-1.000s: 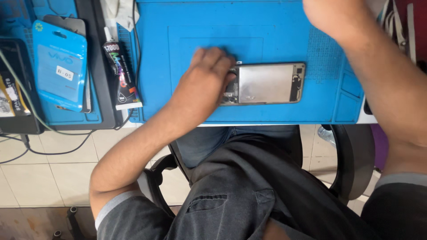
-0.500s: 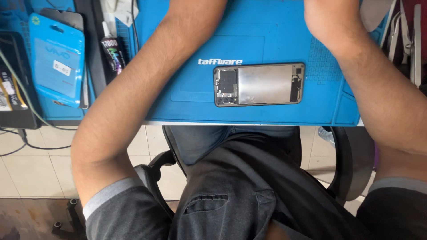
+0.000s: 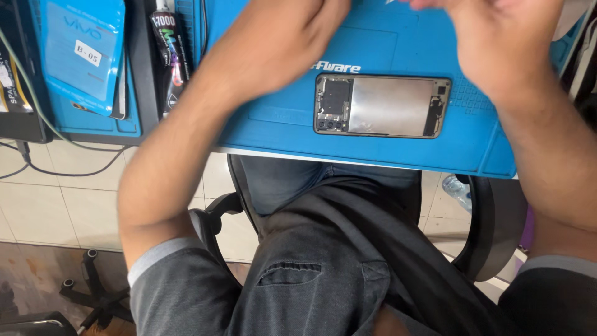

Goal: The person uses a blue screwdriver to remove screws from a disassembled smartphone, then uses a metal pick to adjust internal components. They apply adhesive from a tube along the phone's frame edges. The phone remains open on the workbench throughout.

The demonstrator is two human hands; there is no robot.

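An opened phone point(image 3: 382, 106) with its back cover off lies flat on the blue work mat point(image 3: 280, 124), showing a metal plate and a circuit board at its left end. My left hand point(image 3: 280, 37) hovers above the mat, up and left of the phone, blurred, its fingertips cut off by the top edge. My right hand point(image 3: 497, 46) is raised above the phone's right end, also blurred. Neither hand touches the phone. Whether either hand holds something is not visible.
A blue flat packet point(image 3: 81, 56) and a black glue tube point(image 3: 168, 56) lie left of the mat on a second blue mat. Cables point(image 3: 37, 112) hang off the left table edge. Below are my lap, a black office chair point(image 3: 491, 224), a tiled floor and a plastic bottle point(image 3: 459, 190).
My left hand, resting on the phone's left end a second ago, lifted off and went up past the top edge. Both hands have now come back down into view above the phone.
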